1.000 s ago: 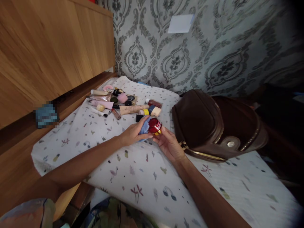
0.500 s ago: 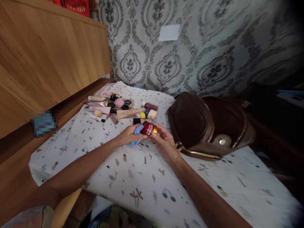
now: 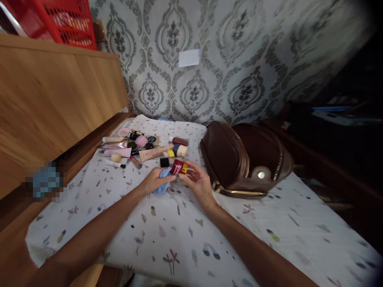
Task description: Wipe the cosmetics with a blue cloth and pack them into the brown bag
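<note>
A small red jar with a gold lid [image 3: 177, 168] is held between both hands over the printed cloth. My right hand [image 3: 199, 184] grips the jar by its gold end, thumb and fingers on either side. My left hand [image 3: 154, 181] is closed on a blue cloth [image 3: 163, 180], which touches the jar's red end. Just behind the hands lie a black-capped bottle [image 3: 165, 162], a beige tube [image 3: 154, 153] and a jar with a dark blue band [image 3: 180, 150]. A bottle of dark red liquid [image 3: 179, 141] lies farther back.
An open brown bag [image 3: 229, 159] stands right of the hands. Brushes, tubes and a pink sponge [image 3: 141, 140] lie at the back left. A wooden cabinet [image 3: 60, 91] borders the left; a red basket [image 3: 70, 24] sits on it.
The view has shifted, showing more of the red basket. The jar has turned slightly between the hands, its label tilted differently. Both hands keep their hold.
</note>
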The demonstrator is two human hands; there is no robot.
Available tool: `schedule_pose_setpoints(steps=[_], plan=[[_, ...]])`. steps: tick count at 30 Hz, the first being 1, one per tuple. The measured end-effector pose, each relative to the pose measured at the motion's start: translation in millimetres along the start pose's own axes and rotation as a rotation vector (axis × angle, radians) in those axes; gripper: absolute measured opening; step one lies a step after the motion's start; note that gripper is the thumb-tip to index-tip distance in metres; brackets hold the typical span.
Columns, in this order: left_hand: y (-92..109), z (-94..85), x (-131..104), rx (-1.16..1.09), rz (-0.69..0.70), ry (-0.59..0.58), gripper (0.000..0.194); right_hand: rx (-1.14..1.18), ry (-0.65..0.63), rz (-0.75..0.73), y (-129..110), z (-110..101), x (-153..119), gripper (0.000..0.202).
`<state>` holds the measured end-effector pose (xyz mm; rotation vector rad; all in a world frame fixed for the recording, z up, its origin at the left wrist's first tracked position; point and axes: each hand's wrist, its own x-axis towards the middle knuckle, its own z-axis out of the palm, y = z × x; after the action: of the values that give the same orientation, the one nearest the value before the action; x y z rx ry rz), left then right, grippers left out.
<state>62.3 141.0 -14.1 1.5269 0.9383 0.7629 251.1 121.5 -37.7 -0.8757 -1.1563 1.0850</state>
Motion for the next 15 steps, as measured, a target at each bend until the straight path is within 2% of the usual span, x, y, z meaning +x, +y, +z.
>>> schedule_pose_setpoints(steps=[5, 9, 12, 15], plan=[[7, 2.6, -2, 0.023, -0.027, 0.0, 0.054, -0.106, 0.036, -0.099, 3, -2, 0, 0.053], [10, 7.8, -5, 0.055, 0.019, 0.033, 0.051, -0.25, 0.057, -0.213, 0, -7, 0, 0.046], [7, 12.4, -6, 0.103, 0.061, 0.091, 0.045, -0.351, 0.039, -0.296, -9, -8, -1, 0.044], [10, 18.3, -4, 0.154, 0.097, 0.168, 0.042, -0.382, 0.063, -0.397, -30, -9, -2, 0.044]])
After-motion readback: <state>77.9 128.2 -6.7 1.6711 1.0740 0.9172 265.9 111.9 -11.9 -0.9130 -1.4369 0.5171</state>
